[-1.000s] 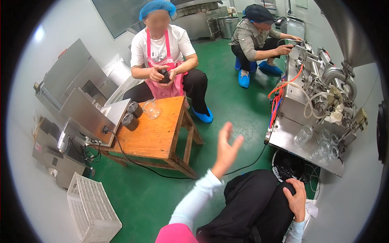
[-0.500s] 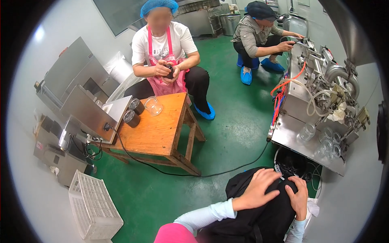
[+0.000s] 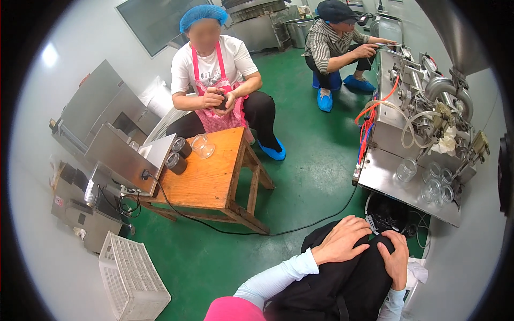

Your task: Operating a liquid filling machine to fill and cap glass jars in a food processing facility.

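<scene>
Both of my hands rest on my knees, over black trousers (image 3: pixel 321 291). My left hand (image 3: pixel 341 241) lies flat on the left knee with its fingers stretched out, holding nothing. Over the right knee, my right hand (image 3: pixel 395 259) is draped with its fingers apart and slightly bent, also without any object. Just beyond my knees sits a dark round tub (image 3: pixel 386 214). Several clear glass jars (image 3: pixel 431 190) stand on the metal ledge of the filling machine (image 3: pixel 393 125), out of my hands' reach at this moment.
A wooden table (image 3: pixel 214 184) holds dark-filled jars (image 3: pixel 175 163), empty glass jars (image 3: pixel 204 147) and a metal device (image 3: pixel 120 158). One co-worker holds a dark jar; another sits by the machine. A black cable (image 3: pixel 300 232) crosses the floor. A white crate (image 3: pixel 136 281) stands lower left.
My left hand has come down from a raised position and now lies on my left knee. My right hand stays on the right knee. The view has shifted slightly.
</scene>
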{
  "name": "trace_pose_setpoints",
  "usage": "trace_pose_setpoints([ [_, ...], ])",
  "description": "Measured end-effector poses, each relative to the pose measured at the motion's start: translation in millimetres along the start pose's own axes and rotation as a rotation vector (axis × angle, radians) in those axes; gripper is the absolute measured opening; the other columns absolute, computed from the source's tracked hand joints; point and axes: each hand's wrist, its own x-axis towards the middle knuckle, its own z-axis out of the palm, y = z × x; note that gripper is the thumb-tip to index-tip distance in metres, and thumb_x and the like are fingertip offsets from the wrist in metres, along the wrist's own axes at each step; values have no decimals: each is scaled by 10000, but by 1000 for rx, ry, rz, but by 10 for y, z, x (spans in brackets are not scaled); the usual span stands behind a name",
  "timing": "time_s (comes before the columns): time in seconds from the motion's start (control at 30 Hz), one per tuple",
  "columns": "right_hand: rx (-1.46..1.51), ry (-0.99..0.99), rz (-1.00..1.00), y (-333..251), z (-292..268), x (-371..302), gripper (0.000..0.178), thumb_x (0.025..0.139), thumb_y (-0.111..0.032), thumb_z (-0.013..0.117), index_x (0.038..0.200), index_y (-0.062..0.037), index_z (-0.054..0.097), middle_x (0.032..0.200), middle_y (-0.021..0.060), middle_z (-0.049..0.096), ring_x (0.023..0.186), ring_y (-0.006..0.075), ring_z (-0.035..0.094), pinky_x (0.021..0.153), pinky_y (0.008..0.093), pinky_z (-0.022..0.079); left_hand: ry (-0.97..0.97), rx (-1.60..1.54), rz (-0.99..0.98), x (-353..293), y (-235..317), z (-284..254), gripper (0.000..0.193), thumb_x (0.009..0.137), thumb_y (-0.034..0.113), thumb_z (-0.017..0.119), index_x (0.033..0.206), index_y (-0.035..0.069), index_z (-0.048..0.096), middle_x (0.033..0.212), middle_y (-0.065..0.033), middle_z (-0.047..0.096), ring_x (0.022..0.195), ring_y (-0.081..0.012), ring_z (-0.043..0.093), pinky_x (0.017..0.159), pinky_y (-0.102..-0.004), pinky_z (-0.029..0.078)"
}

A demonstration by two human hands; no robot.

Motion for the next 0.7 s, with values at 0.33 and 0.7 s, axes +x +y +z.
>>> trace_pose_setpoints([
  [0.33, 27, 10, -6, -28, 8, 6, 293, 728, -99, 696, 997, 1, 637, 1077, 137, 634, 1040, 314, 555, 939, 390, 415, 50, 42, -10, -30, 23, 26, 381, 810, 211, 683, 1136, 33, 598, 1228, -120, 558, 1211, -299, 484, 1081, -450, 325],
  [0.7, 10, 6, 21, 3, 20, 0, 284, 715, -91, 693, 979, 1, 641, 1064, 133, 638, 1039, 313, 554, 936, 385, 418, 47, 35, -28, -28, 47, 41, 361, 822, 198, 671, 1134, 32, 597, 1239, -121, 551, 1210, -298, 484, 1087, -449, 321],
])
